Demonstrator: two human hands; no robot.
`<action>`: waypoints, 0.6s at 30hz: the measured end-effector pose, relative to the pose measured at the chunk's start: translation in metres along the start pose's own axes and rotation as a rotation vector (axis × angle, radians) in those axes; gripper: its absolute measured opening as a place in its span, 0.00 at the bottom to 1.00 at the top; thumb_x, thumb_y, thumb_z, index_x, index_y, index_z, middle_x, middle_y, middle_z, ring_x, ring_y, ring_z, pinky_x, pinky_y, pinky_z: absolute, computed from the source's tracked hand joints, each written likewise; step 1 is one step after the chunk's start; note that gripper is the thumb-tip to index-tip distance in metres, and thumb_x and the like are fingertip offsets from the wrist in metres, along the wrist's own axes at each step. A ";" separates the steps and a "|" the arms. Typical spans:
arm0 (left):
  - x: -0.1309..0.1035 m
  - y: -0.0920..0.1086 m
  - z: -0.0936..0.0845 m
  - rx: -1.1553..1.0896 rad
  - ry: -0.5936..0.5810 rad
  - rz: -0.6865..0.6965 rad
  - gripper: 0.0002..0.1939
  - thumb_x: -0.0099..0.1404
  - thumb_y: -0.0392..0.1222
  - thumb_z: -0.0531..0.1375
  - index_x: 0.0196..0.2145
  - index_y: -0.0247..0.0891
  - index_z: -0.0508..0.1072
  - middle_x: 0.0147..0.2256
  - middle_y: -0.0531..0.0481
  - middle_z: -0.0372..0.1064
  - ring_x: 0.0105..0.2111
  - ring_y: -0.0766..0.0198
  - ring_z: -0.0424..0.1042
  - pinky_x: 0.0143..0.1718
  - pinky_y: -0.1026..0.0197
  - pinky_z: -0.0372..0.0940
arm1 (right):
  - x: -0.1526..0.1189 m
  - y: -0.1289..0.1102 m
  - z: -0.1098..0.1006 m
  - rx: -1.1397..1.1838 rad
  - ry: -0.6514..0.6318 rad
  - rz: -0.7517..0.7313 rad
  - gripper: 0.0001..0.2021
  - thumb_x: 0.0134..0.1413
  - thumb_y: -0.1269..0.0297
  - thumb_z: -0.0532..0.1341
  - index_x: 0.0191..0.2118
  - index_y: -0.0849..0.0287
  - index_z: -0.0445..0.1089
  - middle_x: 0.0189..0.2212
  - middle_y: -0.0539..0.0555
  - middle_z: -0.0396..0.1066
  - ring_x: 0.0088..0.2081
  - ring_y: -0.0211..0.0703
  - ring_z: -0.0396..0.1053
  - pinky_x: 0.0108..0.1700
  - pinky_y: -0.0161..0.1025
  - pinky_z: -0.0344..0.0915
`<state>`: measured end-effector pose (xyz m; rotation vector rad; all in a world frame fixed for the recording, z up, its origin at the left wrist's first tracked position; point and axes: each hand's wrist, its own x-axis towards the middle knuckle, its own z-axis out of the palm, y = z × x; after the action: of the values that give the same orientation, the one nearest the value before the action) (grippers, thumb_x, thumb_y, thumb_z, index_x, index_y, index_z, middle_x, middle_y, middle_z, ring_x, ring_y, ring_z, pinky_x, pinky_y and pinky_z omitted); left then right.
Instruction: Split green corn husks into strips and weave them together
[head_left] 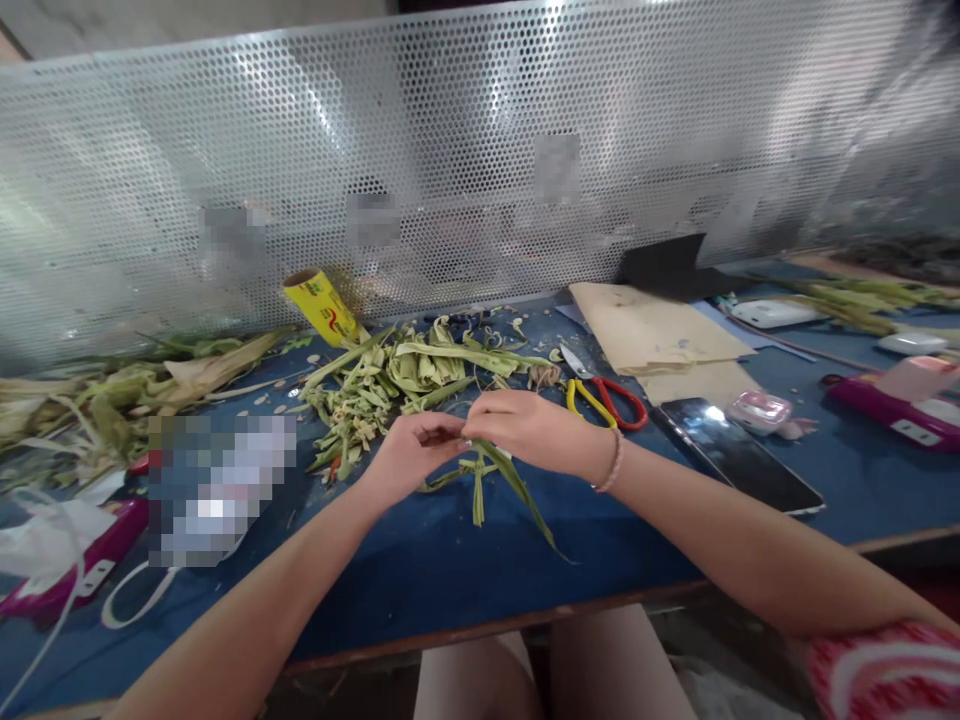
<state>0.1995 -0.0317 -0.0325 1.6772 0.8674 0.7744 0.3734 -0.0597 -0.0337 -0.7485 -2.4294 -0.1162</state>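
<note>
Both hands meet over the blue table [420, 570], left hand [411, 452] and right hand [529, 428] each pinched shut on the green leaf strips [491, 478], whose ends trail down onto the tabletop. Just behind lies a pile of cut leaves [405, 375], with red-and-yellow scissors [604, 398] to the right

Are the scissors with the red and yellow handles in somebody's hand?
No, the scissors lie on the blue table beside the right hand, which pinches green leaf strips together with the left hand.
</note>
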 end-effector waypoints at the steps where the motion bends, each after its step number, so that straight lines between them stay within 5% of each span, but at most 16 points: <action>1: 0.000 0.001 0.000 -0.003 -0.002 0.002 0.05 0.42 0.35 0.65 0.22 0.36 0.75 0.22 0.51 0.71 0.24 0.66 0.67 0.28 0.65 0.62 | 0.001 0.000 -0.003 -0.015 -0.016 -0.029 0.12 0.56 0.75 0.48 0.37 0.62 0.68 0.34 0.56 0.68 0.38 0.39 0.65 0.41 0.37 0.64; 3: 0.001 0.001 -0.001 -0.039 0.040 -0.004 0.05 0.41 0.35 0.65 0.22 0.36 0.75 0.21 0.52 0.70 0.23 0.66 0.66 0.28 0.65 0.61 | 0.000 0.003 -0.015 -0.035 0.026 0.057 0.11 0.57 0.73 0.48 0.40 0.61 0.65 0.37 0.56 0.67 0.39 0.38 0.65 0.43 0.37 0.63; 6: 0.007 -0.006 -0.005 -0.141 0.208 -0.044 0.07 0.41 0.36 0.66 0.22 0.36 0.73 0.20 0.54 0.67 0.22 0.70 0.64 0.26 0.67 0.59 | -0.012 0.020 -0.038 -0.204 0.086 0.539 0.12 0.56 0.67 0.50 0.43 0.65 0.63 0.39 0.61 0.66 0.36 0.41 0.67 0.40 0.40 0.63; 8: 0.012 -0.012 -0.009 -0.200 0.300 -0.056 0.08 0.41 0.35 0.66 0.22 0.36 0.72 0.20 0.55 0.66 0.22 0.71 0.62 0.27 0.68 0.58 | -0.028 0.037 -0.052 -0.379 -0.148 0.847 0.12 0.52 0.67 0.51 0.38 0.69 0.66 0.35 0.66 0.67 0.36 0.48 0.67 0.37 0.42 0.62; 10: 0.017 -0.018 -0.014 -0.289 0.392 -0.063 0.09 0.41 0.35 0.66 0.22 0.36 0.71 0.20 0.56 0.64 0.23 0.72 0.62 0.28 0.68 0.57 | -0.045 0.052 -0.059 -0.344 -0.538 1.101 0.14 0.49 0.66 0.53 0.38 0.70 0.67 0.36 0.68 0.68 0.37 0.51 0.68 0.35 0.40 0.61; 13: 0.022 -0.023 -0.019 -0.381 0.441 -0.076 0.10 0.40 0.35 0.66 0.22 0.35 0.69 0.19 0.57 0.63 0.22 0.73 0.61 0.27 0.68 0.56 | -0.063 0.066 -0.053 -0.278 -0.689 1.185 0.13 0.43 0.66 0.55 0.34 0.69 0.71 0.31 0.66 0.71 0.31 0.49 0.69 0.28 0.37 0.60; 18: 0.022 -0.028 -0.021 -0.474 0.423 -0.087 0.12 0.38 0.35 0.67 0.20 0.33 0.66 0.18 0.58 0.62 0.21 0.74 0.61 0.24 0.69 0.54 | -0.066 0.077 -0.036 -0.257 -0.736 1.199 0.15 0.41 0.64 0.55 0.33 0.69 0.73 0.31 0.66 0.72 0.31 0.48 0.70 0.26 0.36 0.59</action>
<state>0.1890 0.0029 -0.0529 1.0675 0.9444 1.1943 0.4772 -0.0360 -0.0478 -2.5545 -2.1037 0.3885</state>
